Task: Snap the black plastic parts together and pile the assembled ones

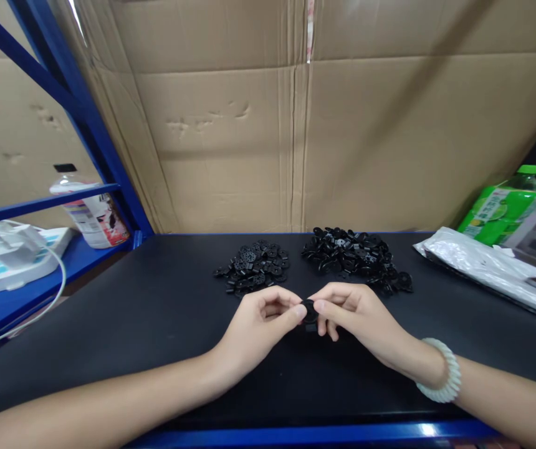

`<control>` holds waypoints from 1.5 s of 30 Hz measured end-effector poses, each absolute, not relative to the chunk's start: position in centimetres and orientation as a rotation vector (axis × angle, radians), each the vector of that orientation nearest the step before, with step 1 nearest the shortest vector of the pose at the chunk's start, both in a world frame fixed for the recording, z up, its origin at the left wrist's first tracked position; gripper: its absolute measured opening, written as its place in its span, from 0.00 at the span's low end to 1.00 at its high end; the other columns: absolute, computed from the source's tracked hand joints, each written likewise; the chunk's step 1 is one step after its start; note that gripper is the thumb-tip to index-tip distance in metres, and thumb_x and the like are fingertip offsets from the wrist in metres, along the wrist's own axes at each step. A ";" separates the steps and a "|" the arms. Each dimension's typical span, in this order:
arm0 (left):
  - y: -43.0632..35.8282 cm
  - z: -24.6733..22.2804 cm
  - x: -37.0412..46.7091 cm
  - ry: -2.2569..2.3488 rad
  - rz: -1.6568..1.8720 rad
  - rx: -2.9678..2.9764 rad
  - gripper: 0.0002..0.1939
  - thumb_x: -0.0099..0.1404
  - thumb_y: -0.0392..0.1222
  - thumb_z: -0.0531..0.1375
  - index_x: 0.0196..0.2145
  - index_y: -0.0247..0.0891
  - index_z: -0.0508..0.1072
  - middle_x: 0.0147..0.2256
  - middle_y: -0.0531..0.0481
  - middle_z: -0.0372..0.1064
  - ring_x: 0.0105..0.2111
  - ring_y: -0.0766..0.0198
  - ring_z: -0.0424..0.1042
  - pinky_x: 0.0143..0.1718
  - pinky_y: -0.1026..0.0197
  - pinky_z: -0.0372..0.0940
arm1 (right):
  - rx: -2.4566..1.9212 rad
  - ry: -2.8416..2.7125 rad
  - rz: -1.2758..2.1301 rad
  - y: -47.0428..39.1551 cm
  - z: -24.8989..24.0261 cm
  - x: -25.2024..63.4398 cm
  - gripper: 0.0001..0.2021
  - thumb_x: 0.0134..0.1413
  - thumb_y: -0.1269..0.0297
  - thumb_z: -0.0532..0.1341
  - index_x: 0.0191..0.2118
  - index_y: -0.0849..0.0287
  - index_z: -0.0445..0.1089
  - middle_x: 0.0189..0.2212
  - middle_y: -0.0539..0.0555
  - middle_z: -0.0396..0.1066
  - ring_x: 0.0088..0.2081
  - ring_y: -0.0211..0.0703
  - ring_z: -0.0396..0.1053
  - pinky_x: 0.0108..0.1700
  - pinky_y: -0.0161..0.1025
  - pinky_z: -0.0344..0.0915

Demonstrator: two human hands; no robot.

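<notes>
A small round black plastic part (pixel 310 310) with a short tab at its lower edge is pinched between both hands above the black table. My left hand (pixel 268 315) grips its left side with thumb and forefinger, the other fingers curled behind. On the opposite edge, my right hand (pixel 354 312) holds it the same way, its lower fingers hanging down. Beyond my left hand lies a pile of black perforated discs (pixel 256 265). Farther right, a larger heap of black round parts (pixel 352 255) spreads behind my right hand.
Cardboard (pixel 221 149) walls off the back. On the left, a blue shelf frame (pixel 132 206) carries a power strip (pixel 20 255) with a white cable and a bottle (pixel 90 212). A silvery plastic bag (pixel 487 268) and a green-wrapped pack (pixel 502 209) sit at the right.
</notes>
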State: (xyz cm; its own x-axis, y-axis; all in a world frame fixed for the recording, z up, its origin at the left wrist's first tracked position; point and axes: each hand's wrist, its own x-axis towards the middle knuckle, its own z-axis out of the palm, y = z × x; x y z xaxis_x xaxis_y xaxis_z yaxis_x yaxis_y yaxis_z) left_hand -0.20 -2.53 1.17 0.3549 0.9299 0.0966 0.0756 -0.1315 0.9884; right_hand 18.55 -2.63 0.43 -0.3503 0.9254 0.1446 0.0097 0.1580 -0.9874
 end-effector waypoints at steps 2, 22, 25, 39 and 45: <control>-2.5 1.3 -0.2 0.945 0.950 1.486 0.08 0.58 0.41 0.65 0.31 0.33 0.75 0.27 0.50 0.72 0.30 0.65 0.71 0.36 0.63 0.65 | -0.937 -1.573 1.289 -2.6 0.4 18.5 0.12 0.52 0.58 0.64 0.34 0.63 0.73 0.20 0.51 0.72 0.19 0.32 0.65 0.23 0.31 0.63; -2.8 1.6 -0.1 0.926 0.949 1.423 0.07 0.56 0.39 0.66 0.24 0.34 0.75 0.22 0.53 0.71 0.24 0.69 0.69 0.29 0.66 0.64 | -0.940 -1.591 1.204 -3.0 0.2 18.3 0.09 0.50 0.60 0.65 0.30 0.62 0.72 0.18 0.49 0.70 0.19 0.34 0.68 0.22 0.31 0.67; -2.8 1.6 0.0 0.929 0.943 1.422 0.07 0.56 0.39 0.66 0.25 0.34 0.76 0.21 0.53 0.71 0.24 0.69 0.68 0.29 0.67 0.64 | -0.944 -1.614 1.192 -3.1 0.3 18.5 0.09 0.52 0.61 0.64 0.30 0.62 0.72 0.18 0.49 0.70 0.19 0.33 0.67 0.23 0.30 0.66; -1.5 1.6 -0.8 0.996 1.088 1.717 0.07 0.60 0.41 0.62 0.30 0.34 0.74 0.28 0.50 0.72 0.30 0.64 0.71 0.34 0.63 0.66 | -0.941 -1.581 1.376 -2.3 -0.1 18.8 0.16 0.56 0.56 0.61 0.44 0.63 0.72 0.30 0.55 0.73 0.27 0.36 0.69 0.28 0.35 0.70; 2.5 2.7 -3.7 1.310 1.352 2.318 0.08 0.62 0.38 0.59 0.37 0.37 0.77 0.34 0.47 0.75 0.33 0.61 0.72 0.38 0.61 0.66 | -1.049 -1.826 1.305 -2.8 -0.1 18.7 0.10 0.57 0.63 0.58 0.39 0.63 0.72 0.30 0.55 0.73 0.26 0.35 0.66 0.26 0.33 0.65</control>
State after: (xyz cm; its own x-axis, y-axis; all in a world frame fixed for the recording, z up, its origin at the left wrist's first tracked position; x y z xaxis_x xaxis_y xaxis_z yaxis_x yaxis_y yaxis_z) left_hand -3.70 2.50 2.67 0.2098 0.7470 0.6309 0.6065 -0.6055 0.5153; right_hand 18.65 -2.79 -0.11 -0.4672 0.8824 0.0555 0.2334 0.1836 -0.9549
